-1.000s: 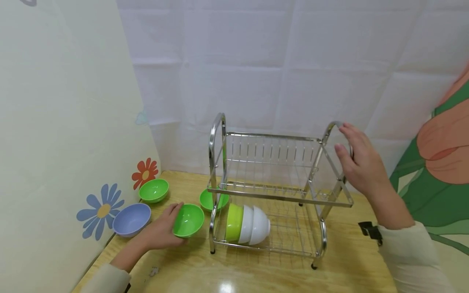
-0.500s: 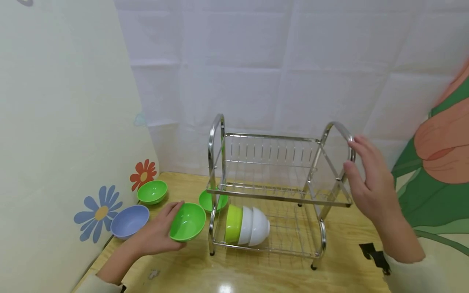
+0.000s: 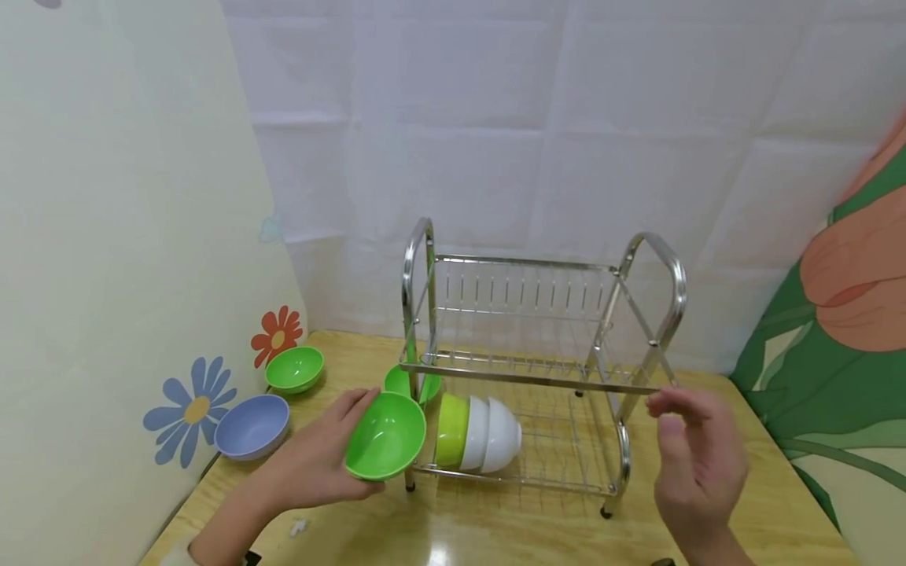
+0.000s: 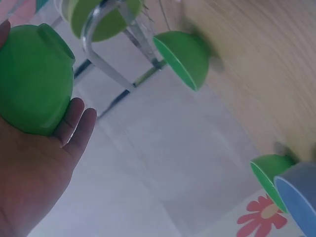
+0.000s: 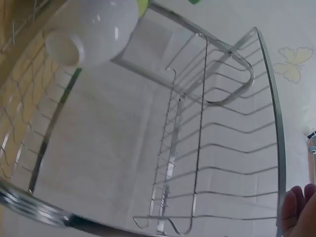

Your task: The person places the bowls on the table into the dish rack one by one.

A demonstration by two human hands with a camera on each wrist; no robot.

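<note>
My left hand (image 3: 318,456) grips a green bowl (image 3: 388,436) by its side, its opening tilted up, just left of the rack's front leg. In the left wrist view, the fingers (image 4: 81,128) curve round the underside of this bowl (image 4: 34,81). Bare of any object, my right hand (image 3: 701,464) hovers at the front right corner of the two-tier steel dish rack (image 3: 524,380), fingers loosely bent. On the rack's lower tier, a lime bowl (image 3: 451,432) and white bowls (image 3: 501,436) stand on edge, nested in a row.
A second green bowl (image 3: 399,383) sits behind the rack's left leg. Further left are another green bowl (image 3: 296,369) and a blue bowl (image 3: 252,427), close to the flowered side panel (image 3: 141,236). A white cloth (image 3: 488,157) hangs behind the wooden table (image 3: 566,542).
My right hand has left the rack's right handle and come down toward the front. The left hand has carried the green bowl a little to the right, closer to the rack.
</note>
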